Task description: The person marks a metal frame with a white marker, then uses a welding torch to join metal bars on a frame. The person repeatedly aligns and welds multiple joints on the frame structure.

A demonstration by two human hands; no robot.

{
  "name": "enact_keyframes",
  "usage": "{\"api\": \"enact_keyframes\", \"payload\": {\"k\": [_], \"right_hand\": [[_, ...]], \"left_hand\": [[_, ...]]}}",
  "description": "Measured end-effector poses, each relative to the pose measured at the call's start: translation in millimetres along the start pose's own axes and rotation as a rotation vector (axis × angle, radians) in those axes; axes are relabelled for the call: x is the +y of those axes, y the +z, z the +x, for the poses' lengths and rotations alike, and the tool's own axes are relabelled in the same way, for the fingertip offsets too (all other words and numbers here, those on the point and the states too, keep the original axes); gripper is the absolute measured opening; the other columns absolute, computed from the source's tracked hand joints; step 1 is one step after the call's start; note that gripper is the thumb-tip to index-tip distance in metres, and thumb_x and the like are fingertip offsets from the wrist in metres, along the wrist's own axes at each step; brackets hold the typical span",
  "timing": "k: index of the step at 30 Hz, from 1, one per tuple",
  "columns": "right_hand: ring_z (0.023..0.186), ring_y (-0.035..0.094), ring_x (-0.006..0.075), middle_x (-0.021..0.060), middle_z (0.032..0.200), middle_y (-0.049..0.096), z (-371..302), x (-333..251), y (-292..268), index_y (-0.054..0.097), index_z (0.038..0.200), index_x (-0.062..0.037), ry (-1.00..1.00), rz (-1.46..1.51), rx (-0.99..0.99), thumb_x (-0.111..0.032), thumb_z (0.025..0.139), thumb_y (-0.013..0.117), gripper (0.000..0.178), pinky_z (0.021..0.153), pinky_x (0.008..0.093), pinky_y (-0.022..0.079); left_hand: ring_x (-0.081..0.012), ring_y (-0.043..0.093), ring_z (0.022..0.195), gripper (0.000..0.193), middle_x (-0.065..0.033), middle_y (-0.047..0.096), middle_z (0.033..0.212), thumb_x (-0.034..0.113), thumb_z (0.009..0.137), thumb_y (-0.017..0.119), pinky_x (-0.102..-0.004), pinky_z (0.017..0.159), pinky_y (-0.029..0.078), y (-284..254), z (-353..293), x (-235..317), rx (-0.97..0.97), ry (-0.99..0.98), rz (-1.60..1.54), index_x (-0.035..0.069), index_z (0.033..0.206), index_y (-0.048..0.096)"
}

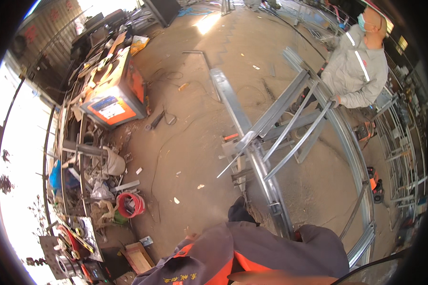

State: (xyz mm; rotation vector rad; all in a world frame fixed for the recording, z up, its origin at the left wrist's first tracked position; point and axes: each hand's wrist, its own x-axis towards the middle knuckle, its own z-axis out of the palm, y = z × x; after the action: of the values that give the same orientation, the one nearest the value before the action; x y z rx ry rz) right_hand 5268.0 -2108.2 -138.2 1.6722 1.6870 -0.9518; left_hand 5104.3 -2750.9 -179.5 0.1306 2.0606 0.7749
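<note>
Below me a long grey steel tube [260, 164] runs away from my body, part of a welded metal frame. Grey sleeves with orange trim cover most of both my arms. My right hand [297, 235] is just a small reddish patch beside the near end of that tube; its fingers are hidden. Only a sliver of my left hand [193, 236] peeks past the sleeve, low in the view, over the floor, and its grip does not show. Thin metal bars [290, 126] slant from the tube toward a long steel rail [349, 137] on the right.
A co-worker [361, 66] in grey stands at the upper right, one hand [335, 100] at the frame. An orange and grey machine [111, 107] stands left, beside a cluttered rack. Nearer are a red bucket [131, 204] and a workbench with tools [76, 242]. Cables cross the floor.
</note>
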Motion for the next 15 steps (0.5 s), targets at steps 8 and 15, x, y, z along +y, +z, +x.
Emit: {"api": "enact_keyframes", "payload": {"k": [8,15], "right_hand": [[0.093,0.07,0.0269,0.013,0.115,0.072,-79,-105,3,0.065,0.13,-0.0062,-0.294,-0.127,0.313,-0.023,0.106,0.057,0.03,0.081,0.0402,0.057],[0.103,0.07,0.02,0.0131,0.114,0.073,-266,-283,178,0.066,0.126,-0.0022,-1.475,-0.175,0.078,-0.017,0.103,0.062,0.027,0.094,0.0332,0.054]], "left_hand": [[-0.0366,0.068,0.117,0.056,-0.0187,0.074,0.121,0.054,0.101,0.057,-0.0447,0.103,0.052,86,-160,-157,0.237,-0.352,-0.371,0.009,0.134,0.067],[-0.0359,0.069,0.115,0.056,-0.0187,0.074,0.119,0.052,0.101,0.059,-0.0443,0.101,0.053,207,-235,-211,0.469,-0.532,-0.724,0.008,0.135,0.066]]}}
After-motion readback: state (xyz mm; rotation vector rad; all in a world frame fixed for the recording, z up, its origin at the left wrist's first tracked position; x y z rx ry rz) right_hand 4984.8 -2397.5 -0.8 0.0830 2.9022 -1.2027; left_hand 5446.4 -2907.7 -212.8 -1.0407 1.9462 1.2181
